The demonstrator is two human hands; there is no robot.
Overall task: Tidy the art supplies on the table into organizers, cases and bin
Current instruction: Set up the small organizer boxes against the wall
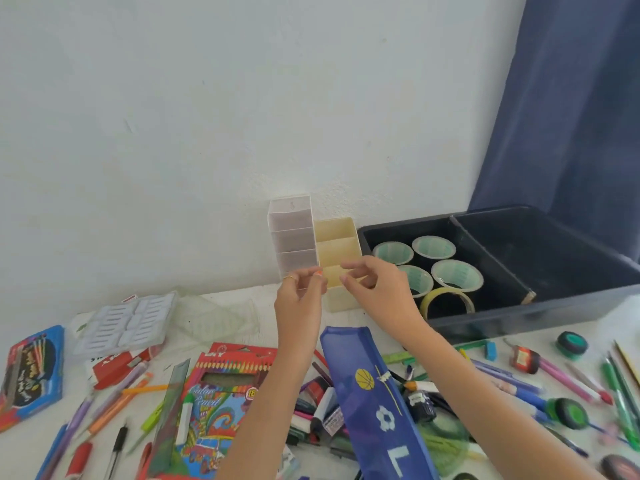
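Two stepped desk organizers stand against the wall, a white one (292,233) and a cream one (337,245); the compartments I can see into hold nothing. Both my hands are raised just in front of them. My left hand (301,299) has its fingertips drawn together at the white organizer's lower front corner, with a small orange spot at the tips; I cannot tell whether it is an object. My right hand (381,289) hovers before the cream organizer's lowest compartment, fingers apart and holding nothing. A blue pencil case (367,393) lies open below my arms.
A dark divided bin (540,299) at the right holds several tape rolls (457,275). The white table (242,313) is strewn with pens, markers (568,379), a coloured pencil box (214,393), a white palette (128,322), a ruler and small ink bottles. A blue curtain (571,116) hangs at the right.
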